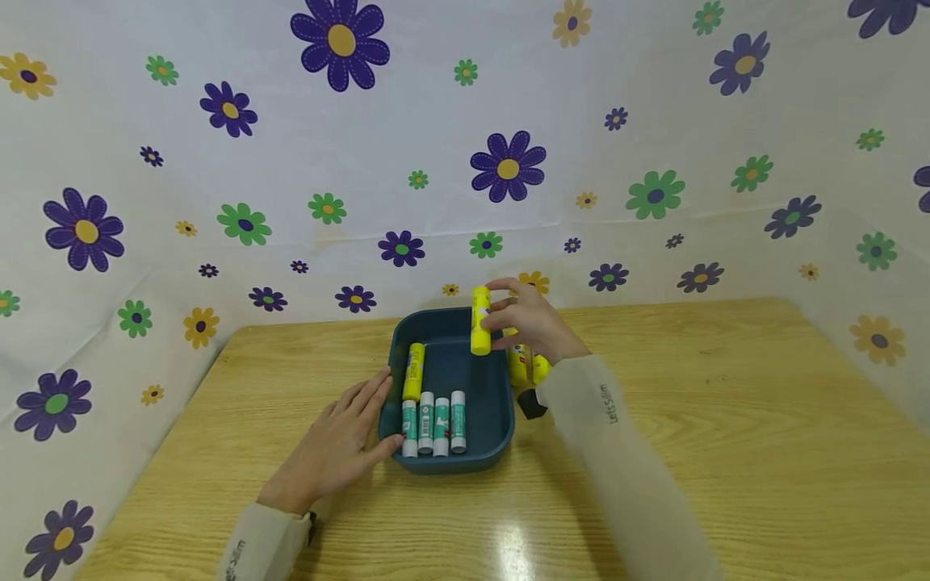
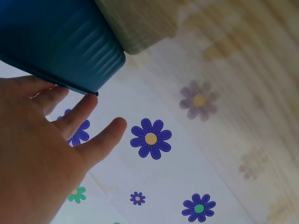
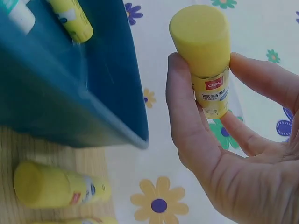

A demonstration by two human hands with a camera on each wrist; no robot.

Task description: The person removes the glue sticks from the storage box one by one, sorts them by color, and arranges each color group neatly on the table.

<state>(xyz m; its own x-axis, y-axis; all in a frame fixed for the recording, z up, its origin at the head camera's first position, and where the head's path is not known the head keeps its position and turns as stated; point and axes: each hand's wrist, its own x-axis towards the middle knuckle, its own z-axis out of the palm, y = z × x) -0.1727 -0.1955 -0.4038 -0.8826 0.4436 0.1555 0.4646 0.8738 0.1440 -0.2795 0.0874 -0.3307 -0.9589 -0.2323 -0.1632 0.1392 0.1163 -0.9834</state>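
A dark blue tray (image 1: 501, 403) sits mid-table, its ribbed outer wall (image 2: 65, 42) close in the left wrist view. Inside lie one yellow glue stick (image 1: 414, 371) and three white-and-teal sticks (image 1: 433, 424). My right hand (image 1: 526, 319) pinches a yellow glue stick (image 1: 480, 321) upright above the tray's far right part; thumb and fingers wrap round its labelled body (image 3: 208, 70). My left hand (image 1: 349, 432) lies flat on the table, straight fingers (image 2: 77, 114) touching the tray's left rim.
More yellow glue sticks (image 1: 526, 367) lie on the wooden table (image 1: 726, 420) right of the tray, one seen close (image 3: 56, 184). A small black object (image 1: 532, 402) sits beside them. Flowered cloth (image 1: 465, 161) walls the back and sides.
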